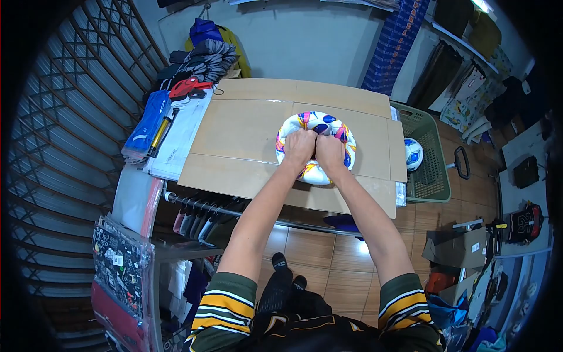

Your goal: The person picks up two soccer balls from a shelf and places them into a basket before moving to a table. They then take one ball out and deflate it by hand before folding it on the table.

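Note:
A round white ball with pink, yellow and blue patches rests on the cardboard-covered table. Its top is sunken, so it looks like a ring with a hollow in the middle. Both fists press into that hollow, side by side and touching or nearly so. My left hand is closed on the left side of the hollow. On the right side my right hand is closed too. The fingertips are hidden, and whether they grip anything cannot be seen.
A green basket with a blue and white ball stands right of the table. Blue packets, a yellow pump and a red tool lie at the left. Folded clothes are piled behind them.

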Tool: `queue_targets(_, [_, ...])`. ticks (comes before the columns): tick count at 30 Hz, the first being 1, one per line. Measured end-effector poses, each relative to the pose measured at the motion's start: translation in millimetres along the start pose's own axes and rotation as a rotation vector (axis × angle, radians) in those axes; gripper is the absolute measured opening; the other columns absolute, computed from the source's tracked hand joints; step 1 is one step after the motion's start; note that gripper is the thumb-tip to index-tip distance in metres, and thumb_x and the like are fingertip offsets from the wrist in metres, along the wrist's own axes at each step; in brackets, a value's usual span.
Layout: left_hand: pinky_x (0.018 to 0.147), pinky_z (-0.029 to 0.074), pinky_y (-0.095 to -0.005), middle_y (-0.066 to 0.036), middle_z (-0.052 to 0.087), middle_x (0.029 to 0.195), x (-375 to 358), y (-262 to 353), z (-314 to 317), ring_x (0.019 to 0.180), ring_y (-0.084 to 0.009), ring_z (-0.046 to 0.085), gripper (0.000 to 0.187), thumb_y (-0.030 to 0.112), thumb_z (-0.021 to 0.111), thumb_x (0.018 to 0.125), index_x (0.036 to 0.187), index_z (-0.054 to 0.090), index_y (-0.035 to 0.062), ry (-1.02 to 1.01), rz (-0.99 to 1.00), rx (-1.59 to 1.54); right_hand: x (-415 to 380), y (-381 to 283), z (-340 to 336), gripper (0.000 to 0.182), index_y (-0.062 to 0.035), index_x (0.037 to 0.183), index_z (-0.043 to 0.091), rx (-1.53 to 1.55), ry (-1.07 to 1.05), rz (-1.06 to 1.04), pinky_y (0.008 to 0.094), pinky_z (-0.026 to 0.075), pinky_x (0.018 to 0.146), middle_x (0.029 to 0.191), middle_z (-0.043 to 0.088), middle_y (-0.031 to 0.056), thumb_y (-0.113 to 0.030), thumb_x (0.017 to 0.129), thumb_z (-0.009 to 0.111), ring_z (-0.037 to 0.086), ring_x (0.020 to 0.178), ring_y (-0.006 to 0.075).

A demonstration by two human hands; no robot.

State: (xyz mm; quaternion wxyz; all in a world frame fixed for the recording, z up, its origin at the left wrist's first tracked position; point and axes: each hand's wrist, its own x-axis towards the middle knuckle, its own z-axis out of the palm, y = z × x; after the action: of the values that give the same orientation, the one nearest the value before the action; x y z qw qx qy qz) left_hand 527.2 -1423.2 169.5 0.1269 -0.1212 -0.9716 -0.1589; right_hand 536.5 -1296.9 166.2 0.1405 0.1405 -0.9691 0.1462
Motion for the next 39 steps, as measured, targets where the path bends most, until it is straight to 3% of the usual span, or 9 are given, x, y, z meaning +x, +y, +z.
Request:
queue_targets(11, [0.069,0.059,-0.0486,-0.02,0.072,0.077,-1,-3,8,0.074,-0.0374,0.073,0.014,0.012,0.065,0.084,0.078,0.077,0.009,0.094,0.017,-0.026,1,4,9,0.017,-0.0041,0.079,0.076,-0.035,0.037,-0.027,0.046,0.062,0.064,0.077,0.074,0.0197,-0.01,0.087,0.062,0.076,0.07,0.0349])
queue_targets(39, [0.069,0.059,-0.0472,-0.02,0.074,0.081,-2,-1,2,0.075,-0.0368,0.074,0.015,0.013,0.065,0.085,0.083,0.078,0.007,0.01,-0.008,-0.032,0,2,9,0.016,-0.0043,0.081,0.073,-0.004,-0.007,-0.002,0.0444,0.06,0.058,0.072,0.073,0.0194,-0.009,0.088,0.059,0.075,0.064,0.0326])
